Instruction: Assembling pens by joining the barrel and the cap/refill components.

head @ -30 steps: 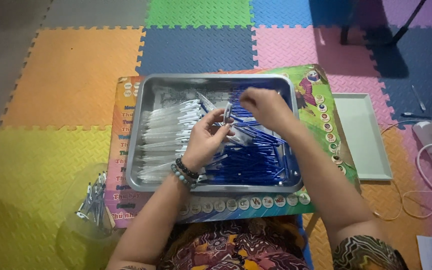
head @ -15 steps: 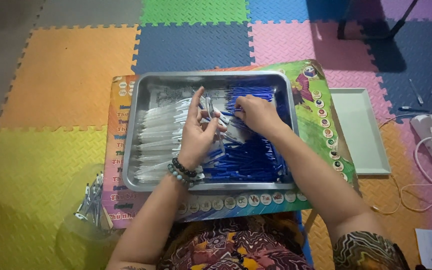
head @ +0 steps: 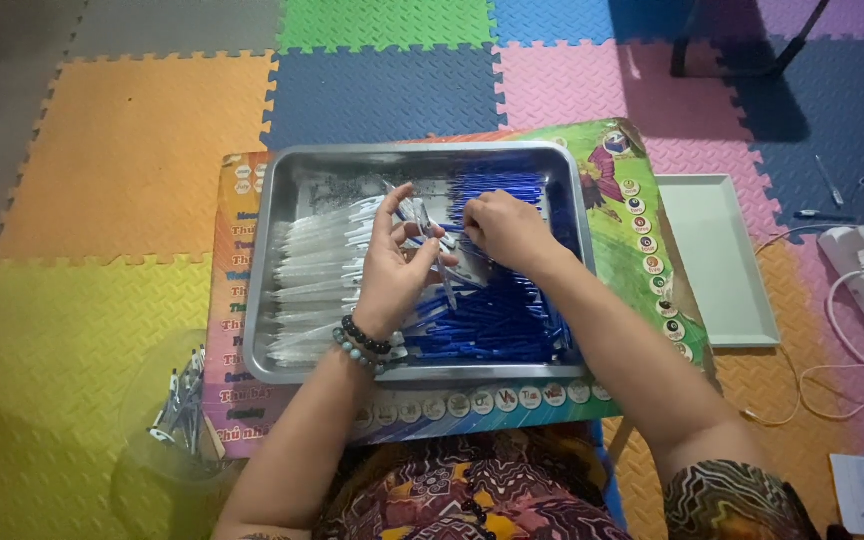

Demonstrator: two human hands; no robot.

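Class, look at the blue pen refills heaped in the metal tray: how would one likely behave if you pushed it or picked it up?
The blue pen refills look thin, so probably light and slightly bendy. Being slender rods, they would likely roll or slide on the metal tray.

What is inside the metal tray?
The metal tray holds clear pen barrels on one side and blue pen parts on the other. The left hand and right hand cover the middle.
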